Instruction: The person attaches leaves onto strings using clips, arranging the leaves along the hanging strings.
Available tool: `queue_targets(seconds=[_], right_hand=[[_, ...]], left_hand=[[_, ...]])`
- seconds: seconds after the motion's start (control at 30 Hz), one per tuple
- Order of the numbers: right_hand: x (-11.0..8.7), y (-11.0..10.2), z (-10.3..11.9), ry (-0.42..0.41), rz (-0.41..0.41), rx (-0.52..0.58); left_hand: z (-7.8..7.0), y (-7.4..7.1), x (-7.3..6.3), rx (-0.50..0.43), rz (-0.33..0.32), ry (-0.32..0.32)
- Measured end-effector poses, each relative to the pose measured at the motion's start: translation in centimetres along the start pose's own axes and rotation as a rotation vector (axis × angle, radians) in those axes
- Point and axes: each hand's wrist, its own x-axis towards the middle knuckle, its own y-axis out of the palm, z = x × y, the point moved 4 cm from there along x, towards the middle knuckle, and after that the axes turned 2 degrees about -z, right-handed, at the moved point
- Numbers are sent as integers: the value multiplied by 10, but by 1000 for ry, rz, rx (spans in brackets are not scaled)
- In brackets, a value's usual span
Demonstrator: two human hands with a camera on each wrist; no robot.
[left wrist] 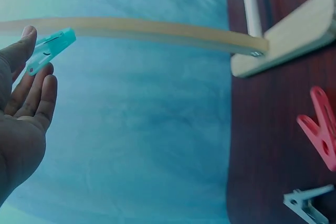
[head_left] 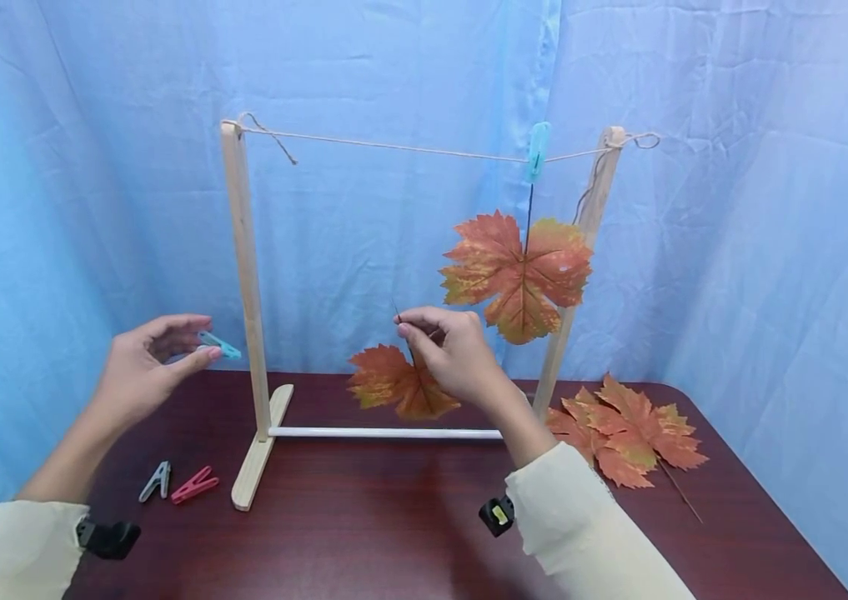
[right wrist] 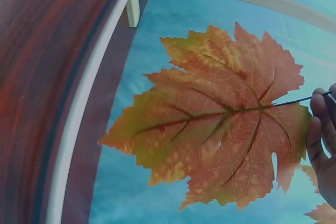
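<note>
Between thumb and fingers my left hand point(head_left: 149, 367) pinches a light teal clothespin point(head_left: 219, 344), held up just left of the frame's left post. In the left wrist view that clothespin point(left wrist: 51, 51) shows lengthwise at the fingertips. My right hand point(head_left: 448, 348) pinches the thin dark stem of an orange-red artificial maple-like leaf point(head_left: 401, 383), which hangs below the fingers, partly behind the hand. The right wrist view shows the leaf's veined face point(right wrist: 220, 119) in full. Above and to the right, another leaf point(head_left: 519, 271) hangs by its stem from a teal clothespin point(head_left: 539, 152) on the string point(head_left: 408, 148).
A wooden frame point(head_left: 245, 275) with a white lower bar point(head_left: 393, 432) stands on the dark red table point(head_left: 363, 517). A grey clothespin point(head_left: 156, 482) and a red clothespin point(head_left: 195, 485) lie at left. Several leaves point(head_left: 629, 429) are piled at right. Blue curtains point(head_left: 363, 67) surround the table.
</note>
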Motion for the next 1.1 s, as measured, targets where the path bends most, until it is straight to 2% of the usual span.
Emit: queue_targets(seconds=[0.1,0.27,0.5,0.57,0.73,0.83,1.0,1.1], right_hand=[[3,-6,5,-19,-31,-12],[7,-17,13,-35,-79,-42],[10,-31,25,-68,-127,-50],[12,-35,28,-69,-138,-50],[15,-44,34,-51,-164,-36],[17,-48,37,-39,-173,-25],[22,-57,43,-4,-192,-47],[24,-63,47,23,-208,-66]], left_hand=[[-7,-1,4,-44,-25,4],[-19,-1,8,-117,-47,-34],[-36,2,14,-419,-59,-93],[-42,5,16,-447,-53,-91],[-60,13,20,-471,-12,-77],[-69,18,24,-463,0,-47],[-84,22,32,-364,0,3],[-93,24,39,-311,9,10]])
